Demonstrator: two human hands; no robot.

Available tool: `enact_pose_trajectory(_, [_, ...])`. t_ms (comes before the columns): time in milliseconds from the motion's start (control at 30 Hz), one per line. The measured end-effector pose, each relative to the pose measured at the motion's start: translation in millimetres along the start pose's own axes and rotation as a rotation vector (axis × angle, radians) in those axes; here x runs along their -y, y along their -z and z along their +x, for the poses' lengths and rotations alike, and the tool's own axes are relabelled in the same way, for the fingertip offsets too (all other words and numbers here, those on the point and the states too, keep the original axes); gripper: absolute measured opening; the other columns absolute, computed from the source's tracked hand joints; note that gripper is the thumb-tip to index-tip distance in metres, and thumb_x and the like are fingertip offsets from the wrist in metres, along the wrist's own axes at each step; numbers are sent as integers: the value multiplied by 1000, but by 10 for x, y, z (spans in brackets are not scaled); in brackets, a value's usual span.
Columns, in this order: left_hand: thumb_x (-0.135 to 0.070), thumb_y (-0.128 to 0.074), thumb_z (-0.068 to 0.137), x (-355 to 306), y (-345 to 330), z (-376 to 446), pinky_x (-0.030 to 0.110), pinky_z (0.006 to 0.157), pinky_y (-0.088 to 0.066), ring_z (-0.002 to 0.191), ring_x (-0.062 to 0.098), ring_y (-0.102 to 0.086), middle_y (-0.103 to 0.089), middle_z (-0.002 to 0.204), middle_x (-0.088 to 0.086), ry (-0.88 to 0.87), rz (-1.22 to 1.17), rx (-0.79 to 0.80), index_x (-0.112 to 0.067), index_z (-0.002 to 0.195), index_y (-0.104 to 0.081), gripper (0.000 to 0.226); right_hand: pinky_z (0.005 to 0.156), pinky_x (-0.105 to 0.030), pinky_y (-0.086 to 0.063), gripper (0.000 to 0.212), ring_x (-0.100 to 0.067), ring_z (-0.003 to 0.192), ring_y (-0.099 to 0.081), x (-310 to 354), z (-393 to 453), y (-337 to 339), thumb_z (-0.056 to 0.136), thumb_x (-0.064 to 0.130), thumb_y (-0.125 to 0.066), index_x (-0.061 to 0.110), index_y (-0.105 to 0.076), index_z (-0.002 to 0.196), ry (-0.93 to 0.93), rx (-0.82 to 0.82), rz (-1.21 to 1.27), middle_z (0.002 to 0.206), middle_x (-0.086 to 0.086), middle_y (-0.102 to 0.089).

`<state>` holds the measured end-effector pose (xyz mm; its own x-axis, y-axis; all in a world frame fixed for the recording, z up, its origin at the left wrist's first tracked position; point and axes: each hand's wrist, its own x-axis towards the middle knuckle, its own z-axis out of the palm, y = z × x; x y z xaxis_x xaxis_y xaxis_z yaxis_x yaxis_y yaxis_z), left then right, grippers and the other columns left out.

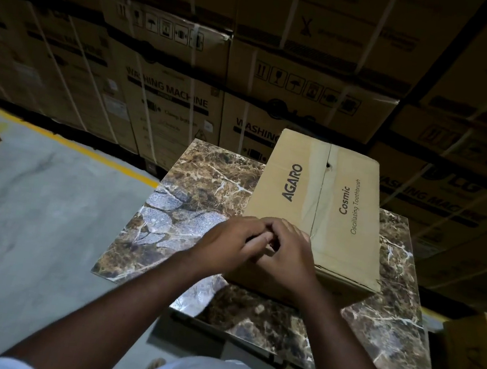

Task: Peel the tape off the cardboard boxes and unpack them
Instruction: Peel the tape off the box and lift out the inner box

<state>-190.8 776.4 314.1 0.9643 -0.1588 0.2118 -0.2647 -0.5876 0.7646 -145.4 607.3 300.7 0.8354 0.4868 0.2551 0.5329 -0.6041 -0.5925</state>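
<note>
a: nearest item?
b: left hand [228, 241] and right hand [286, 252], pressed together at the near left corner of the cardboard box [316, 212]. fingers of both curled and interlaced over the box edge; whether they pinch tape or only each other, cannot tell.
a: the box?
b: closed, tape strip [315, 190] along its centre seam, resting on the marble-pattern slabs [191, 196]. its near end at 6 o'clock meets the hands; far end points to 12.
a: edges, room?
b: slab surface bare at 9 o'clock of the box; grey floor [32, 203] beyond the slab edge, yellow line [86, 148] at 10. stacked washing machine cartons [166, 106] wall off 12 o'clock.
</note>
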Motion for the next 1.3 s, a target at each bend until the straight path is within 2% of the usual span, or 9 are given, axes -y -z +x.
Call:
enact_pose_trajectory(133, [-44, -46, 106, 49, 36, -36, 36, 77, -51, 83, 12, -66, -67, 84, -5, 54, -245, -87, -28, 80, -78, 44, 76, -34, -51, 24, 2, 84, -60, -116, -16, 2, 75, 37, -76, 34, -69, 98, -12, -34, 116, 91, 26, -67])
enact_pose_trajectory(300, [-68, -37, 101, 131, -95, -247, 46, 85, -59, 90, 22, -75, -78, 88, 6, 164, -530, -302, -9, 74, -79, 77, 82, -41, -52, 22, -1, 91, -61, -132, -26, 13, 80, 45, -71, 35, -73, 99, -29, -8, 170, 99, 22, -63])
enact_pose_trajectory(533, [-53, -47, 104, 102, -233, -236, 51, 66, -61, 73, 34, -71, -72, 83, 14, 135, -645, -667, -6, 77, -71, 60, 78, -47, -57, 14, -9, 94, -70, -174, -32, 51, 89, 41, -66, 31, -73, 97, -65, 18, 317, 102, 18, -75])
enact_pose_trajectory(600, [-26, -55, 105, 176, -245, -209, 41, 88, -59, 100, 23, -70, -72, 107, 5, 153, -425, -636, -12, 108, -71, 21, 82, -48, -58, 12, -9, 101, -71, -157, -34, 72, 93, 40, -64, 32, -71, 99, -53, 33, 341, 108, 18, -75])
enact_pose_trajectory(667, [-14, -55, 106, 260, -268, -178, 17, 108, -41, 135, 11, -50, -56, 143, -7, 195, -248, -463, -22, 139, -57, 35, 86, -48, -59, 9, -10, 106, -72, -135, -29, 94, 97, 38, -62, 32, -67, 102, -43, 68, 370, 111, 17, -76])
enact_pose_trajectory(800, [-40, -56, 104, 235, -334, -201, 4, 98, -39, 129, -17, -47, -52, 140, -27, 393, -441, -278, -40, 151, -46, 47, 80, -49, -58, 6, -12, 94, -72, -130, -37, 123, 96, 35, -62, 29, -63, 98, -95, 88, 400, 97, 10, -75])
enact_pose_trajectory(1033, [-31, -60, 104, 276, -395, -169, 30, 117, -36, 147, 6, -38, -43, 157, -16, 442, -548, -300, -41, 153, -42, 53, 63, -30, -53, 5, -26, 77, -65, -70, -47, 379, 102, 4, -56, 8, -55, 105, -374, -4, 864, 88, -5, -70])
enact_pose_trajectory(1167, [-21, -57, 104, 282, -424, -130, 40, 125, -16, 158, 12, -9, -18, 170, -11, 272, 39, -311, -33, 151, -48, 49, 84, -31, -53, 9, -20, 103, -71, -195, -278, 543, 103, 5, -53, 14, -56, 102, -424, -136, 872, 99, -6, -77])
enact_pose_trajectory(1300, [-22, -52, 105, -32, -660, 7, 45, 130, -10, 157, 15, -16, -31, 167, -2, -29, 317, -144, -19, 154, -43, 51, 94, -36, -57, 15, -28, 116, -69, -251, -343, 543, 97, 22, -60, 12, -54, 107, -440, -174, 922, 119, -9, -75])
